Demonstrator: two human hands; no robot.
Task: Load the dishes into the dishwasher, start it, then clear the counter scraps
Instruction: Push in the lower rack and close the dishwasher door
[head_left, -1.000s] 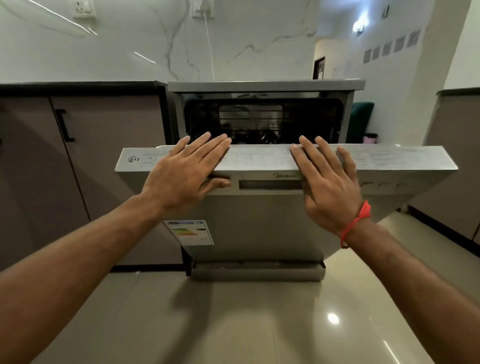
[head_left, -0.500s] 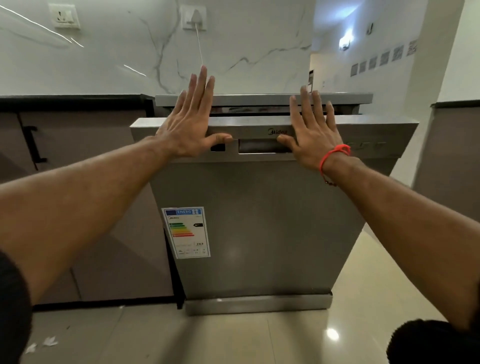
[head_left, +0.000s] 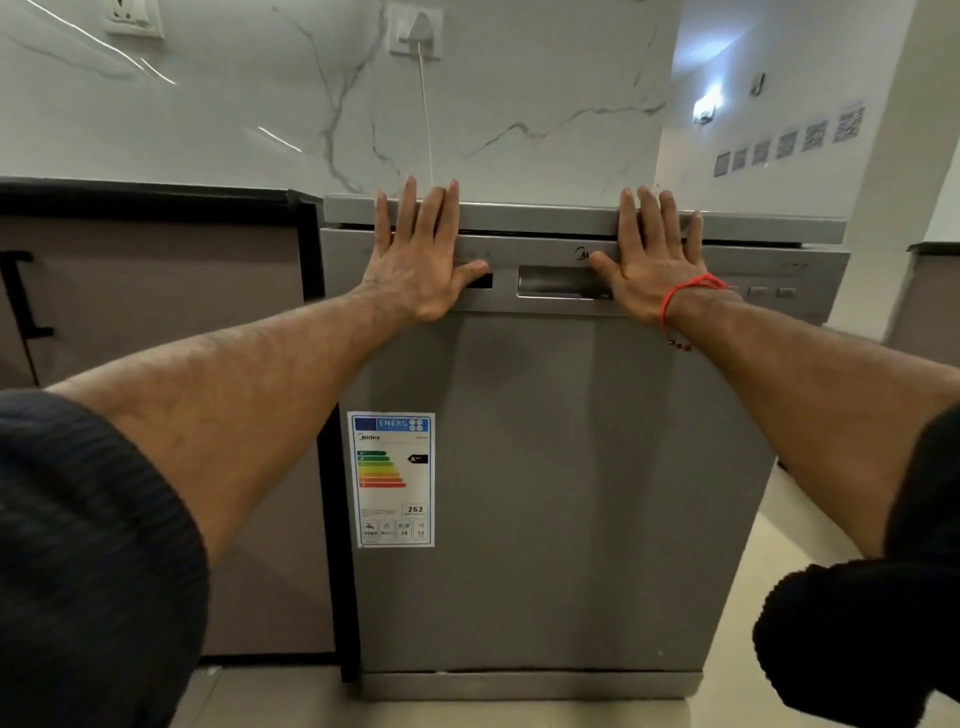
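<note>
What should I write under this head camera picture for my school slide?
Left hand and right hand press flat on the top of the upright dishwasher door.

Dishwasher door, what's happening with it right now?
A person has both palms flat on the top band of the dishwasher door: the left hand beside the recessed handle, the right hand at its other end. The door stands upright against the machine, seemingly closed. Nothing shows whether the cycle has been started.
</note>
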